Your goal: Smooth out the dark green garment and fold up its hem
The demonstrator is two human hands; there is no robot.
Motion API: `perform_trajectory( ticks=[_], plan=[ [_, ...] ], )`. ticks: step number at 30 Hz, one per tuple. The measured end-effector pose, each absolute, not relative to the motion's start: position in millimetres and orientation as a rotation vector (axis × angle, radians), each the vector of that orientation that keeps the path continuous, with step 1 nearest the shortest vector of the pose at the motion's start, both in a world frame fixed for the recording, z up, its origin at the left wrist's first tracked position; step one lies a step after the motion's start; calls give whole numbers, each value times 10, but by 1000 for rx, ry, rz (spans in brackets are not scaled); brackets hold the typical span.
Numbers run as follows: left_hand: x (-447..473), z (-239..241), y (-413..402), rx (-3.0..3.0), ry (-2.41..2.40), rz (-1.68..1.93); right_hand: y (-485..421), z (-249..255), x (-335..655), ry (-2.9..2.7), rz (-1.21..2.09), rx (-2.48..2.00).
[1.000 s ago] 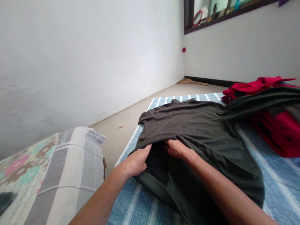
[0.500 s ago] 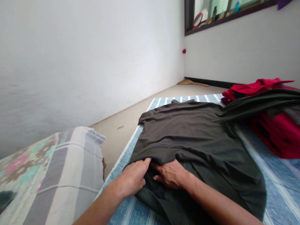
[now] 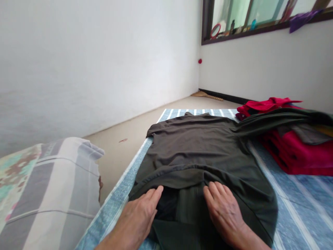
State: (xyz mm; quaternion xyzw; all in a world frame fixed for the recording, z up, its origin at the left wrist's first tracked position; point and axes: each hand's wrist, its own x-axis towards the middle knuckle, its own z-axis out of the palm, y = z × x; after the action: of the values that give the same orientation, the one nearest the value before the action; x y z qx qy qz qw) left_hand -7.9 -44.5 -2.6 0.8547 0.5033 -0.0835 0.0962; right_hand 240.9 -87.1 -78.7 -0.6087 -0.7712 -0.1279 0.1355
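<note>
Dark green shirt [image 3: 197, 156] lies mid-frame on striped mat [image 3: 299, 198]. We press left hand [image 3: 137, 218] and right hand [image 3: 225, 213] flat, fingers spread, at its folded hem; smoothing step, next needs even pressure.

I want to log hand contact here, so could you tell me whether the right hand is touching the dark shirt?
Touching. The head view shows the right hand lying flat, palm down, on the dark shirt, fingertips at its folded hem.

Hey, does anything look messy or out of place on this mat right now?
The dark shirt lies mostly flat, but its right sleeve trails across the red clothes pile. Both hands press its hem.
</note>
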Motion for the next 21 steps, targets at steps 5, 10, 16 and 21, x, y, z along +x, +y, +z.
perform_trajectory(
  ticks=[5,10,16,21],
  plan=[
    [-116,-187,-418,2712,1731,-56,-1194,-839,2757,-2146,-448,-1945],
    [-118,-241,-378,2807,1769,-86,-1303,-879,2909,-2128,-455,-1938],
    [-158,-309,-373,2841,1815,4,-1416,-855,3147,-1937,-294,-1843],
    [-141,-366,-344,2842,1868,102,-1549,-814,3168,-1909,-383,-1720]
  ],
)
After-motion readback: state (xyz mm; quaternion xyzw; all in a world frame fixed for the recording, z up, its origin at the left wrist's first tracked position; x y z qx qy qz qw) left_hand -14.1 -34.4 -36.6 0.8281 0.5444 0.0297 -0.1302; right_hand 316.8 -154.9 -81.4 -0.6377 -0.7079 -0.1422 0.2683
